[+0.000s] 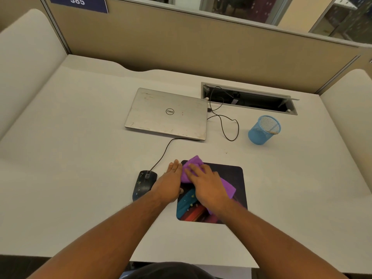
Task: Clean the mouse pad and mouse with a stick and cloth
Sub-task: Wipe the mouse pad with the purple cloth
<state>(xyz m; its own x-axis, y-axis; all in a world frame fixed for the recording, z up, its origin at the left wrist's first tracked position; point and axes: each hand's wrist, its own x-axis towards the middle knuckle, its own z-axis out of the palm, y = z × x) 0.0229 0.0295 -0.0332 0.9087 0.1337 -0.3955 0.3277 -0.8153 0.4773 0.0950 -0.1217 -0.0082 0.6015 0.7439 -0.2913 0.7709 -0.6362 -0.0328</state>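
Black wired mouse (144, 184) at far L on white desk (80, 137), speckled w/ light spots, just beside mouse pad's L edge; cable (163, 153) runs up toward the laptop.

L hand (171, 178) flat, fingers straight & together, lying along pad's L edge w/ thumb on the pad, touching the cloth's L side.

Mouse pad (231, 190) dark w/ teal/red print, pale specks on near-L part.

Purple cloth (193, 164) bunched on pad's far-L corner, trailing R under the R hand (207, 182); that hand palm-down, fingers slightly spread, pressing cloth onto pad.

Closed silver laptop (167, 113) further back, centre.

Blue mesh cup (263, 129) at R, stick (271, 131) leaning inside.
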